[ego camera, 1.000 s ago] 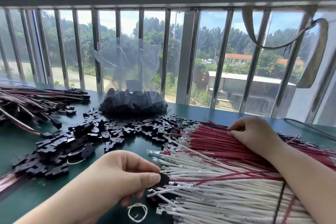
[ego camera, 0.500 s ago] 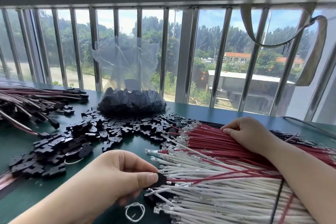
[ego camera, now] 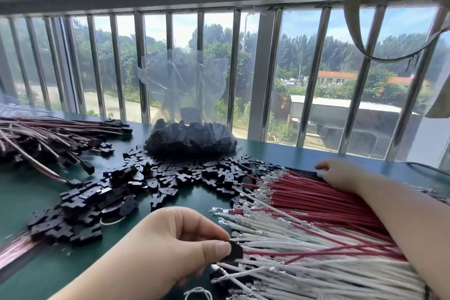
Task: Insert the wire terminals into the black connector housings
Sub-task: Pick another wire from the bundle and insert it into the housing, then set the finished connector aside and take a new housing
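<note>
My left hand (ego camera: 175,243) pinches a small black connector housing (ego camera: 235,252) between thumb and forefinger, with a red wire running out of it to the right. My right hand (ego camera: 341,175) rests on the far edge of the red wire bundle (ego camera: 316,202), fingers curled onto the wires; whether it grips one I cannot tell. White wires (ego camera: 304,273) with metal terminals fan out below the red ones. Loose black housings (ego camera: 155,182) lie scattered across the green table (ego camera: 29,197).
A clear plastic bag (ego camera: 190,136) holding more black housings stands at the back centre before the barred window. Assembled wire harnesses (ego camera: 48,136) are piled at the far left. A white loop of string (ego camera: 197,293) lies near the front edge.
My right hand has slid away from me and to the right along the red wires. The left hand has kept its pinch on the housing and barely moved.
</note>
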A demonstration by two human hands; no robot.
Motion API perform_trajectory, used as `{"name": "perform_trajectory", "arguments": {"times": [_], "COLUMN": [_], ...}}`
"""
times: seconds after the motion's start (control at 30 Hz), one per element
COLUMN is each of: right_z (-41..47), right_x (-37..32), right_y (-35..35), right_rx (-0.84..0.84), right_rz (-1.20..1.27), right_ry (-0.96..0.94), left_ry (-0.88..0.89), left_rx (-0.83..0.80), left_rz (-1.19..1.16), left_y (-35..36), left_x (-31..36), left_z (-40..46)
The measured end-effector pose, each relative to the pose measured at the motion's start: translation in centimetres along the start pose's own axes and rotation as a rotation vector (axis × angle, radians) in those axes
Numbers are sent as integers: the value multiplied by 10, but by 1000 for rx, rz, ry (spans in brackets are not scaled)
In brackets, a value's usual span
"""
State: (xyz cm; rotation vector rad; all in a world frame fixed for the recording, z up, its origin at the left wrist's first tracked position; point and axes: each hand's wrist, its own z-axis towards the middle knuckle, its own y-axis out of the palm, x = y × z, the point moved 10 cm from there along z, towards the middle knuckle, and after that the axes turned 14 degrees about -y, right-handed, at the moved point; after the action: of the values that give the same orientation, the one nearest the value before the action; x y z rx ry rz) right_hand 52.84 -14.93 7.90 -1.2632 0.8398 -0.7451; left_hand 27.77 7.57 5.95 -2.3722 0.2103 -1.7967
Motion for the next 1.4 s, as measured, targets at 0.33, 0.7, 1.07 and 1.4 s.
{"name": "perform_trajectory", "arguments": {"times": [0.33,0.7,1.07,1.4], "right_z": [3,-20,-64,-79], "right_x": [-3,-29,-69,-120], "right_y": [-10,-44,-93,-103], "right_rx": [112,507,755,543], "right_rz": [-42,-30,203,560], "right_ry": [-43,-257,-312,-410], "left_ry": [-33,-27,20,-19], "left_rx": [-9,-6,77,-29], "left_rz": [-28,-21,29,-219], "left_y": [-1,-3,-11,-5], "left_x": [-7,-13,-4,-11], "left_z": [4,10,5,10]}}
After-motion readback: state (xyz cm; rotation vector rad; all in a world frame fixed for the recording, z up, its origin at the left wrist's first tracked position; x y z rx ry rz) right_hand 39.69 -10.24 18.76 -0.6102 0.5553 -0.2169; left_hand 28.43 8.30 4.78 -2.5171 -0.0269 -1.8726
